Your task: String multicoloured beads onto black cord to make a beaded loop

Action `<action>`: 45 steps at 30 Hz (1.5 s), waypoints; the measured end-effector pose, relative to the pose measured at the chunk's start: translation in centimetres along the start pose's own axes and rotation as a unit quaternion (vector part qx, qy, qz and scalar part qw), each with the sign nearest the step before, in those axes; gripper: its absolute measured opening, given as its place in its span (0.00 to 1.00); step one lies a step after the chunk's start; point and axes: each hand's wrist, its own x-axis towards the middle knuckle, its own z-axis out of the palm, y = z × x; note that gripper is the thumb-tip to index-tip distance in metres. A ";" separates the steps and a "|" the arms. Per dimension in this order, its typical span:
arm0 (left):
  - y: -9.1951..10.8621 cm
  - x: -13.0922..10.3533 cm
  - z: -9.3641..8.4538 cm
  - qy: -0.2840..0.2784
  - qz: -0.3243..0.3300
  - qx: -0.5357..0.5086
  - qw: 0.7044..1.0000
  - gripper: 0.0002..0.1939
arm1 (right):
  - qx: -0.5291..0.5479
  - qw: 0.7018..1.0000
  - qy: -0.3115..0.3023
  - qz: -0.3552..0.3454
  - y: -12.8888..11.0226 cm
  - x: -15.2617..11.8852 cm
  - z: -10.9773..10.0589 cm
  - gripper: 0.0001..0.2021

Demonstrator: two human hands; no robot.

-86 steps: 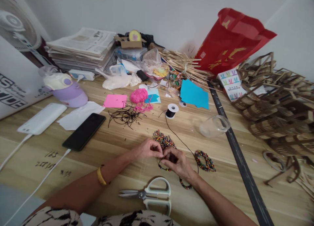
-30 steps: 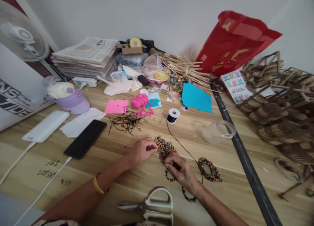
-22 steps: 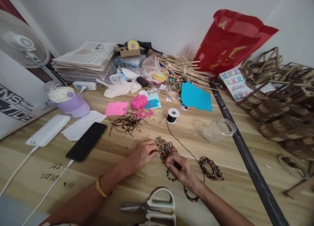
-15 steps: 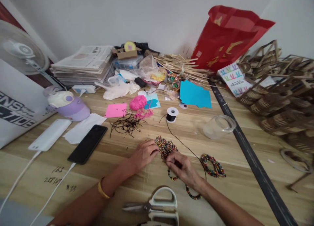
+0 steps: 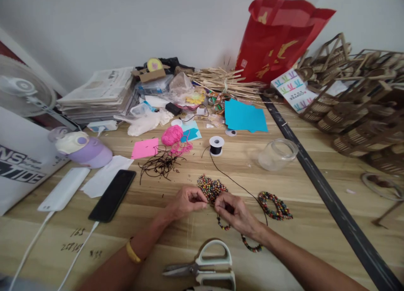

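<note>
A loose pile of small multicoloured beads (image 5: 211, 186) lies on the wooden table just beyond my fingertips. My left hand (image 5: 191, 202) is at the pile's near left side, thumb and forefinger pinched together; what they hold is too small to make out. Close on its right, my right hand (image 5: 234, 211) pinches a black cord, whose tip I cannot make out. Strung beads (image 5: 223, 224) hang below that hand, and more strung beads (image 5: 251, 244) show beneath the wrist. Black cord runs from the white spool (image 5: 216, 146) past my right hand. Finished-looking bead bracelets (image 5: 274, 206) rest to the right.
White-handled scissors (image 5: 202, 268) lie at the near edge. Left are a phone (image 5: 112, 195), a white power bank (image 5: 65, 189) and black cord scraps (image 5: 160, 164). A glass jar (image 5: 277, 154) stands right, near wooden baskets (image 5: 344, 118). Pink yarn (image 5: 172, 135) sits behind.
My left hand has drawn back from the beads, its thumb and forefinger now pinched towards my right hand. The right hand keeps its pinch. The whole view has shifted slightly.
</note>
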 end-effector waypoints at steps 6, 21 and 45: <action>0.2 0.0 0.1 -0.016 -0.013 -0.005 1.000 0.15 | 0.004 1.000 0.007 0.002 -0.2 0.1 0.0 0.09; 0.0 0.2 0.2 -0.028 0.003 0.045 0.999 0.13 | -0.004 1.000 0.005 -0.016 -0.1 0.1 0.0 0.08; -0.5 0.3 0.3 -0.032 0.018 0.048 0.998 0.12 | -0.011 1.000 -0.001 -0.017 -0.5 0.2 0.0 0.07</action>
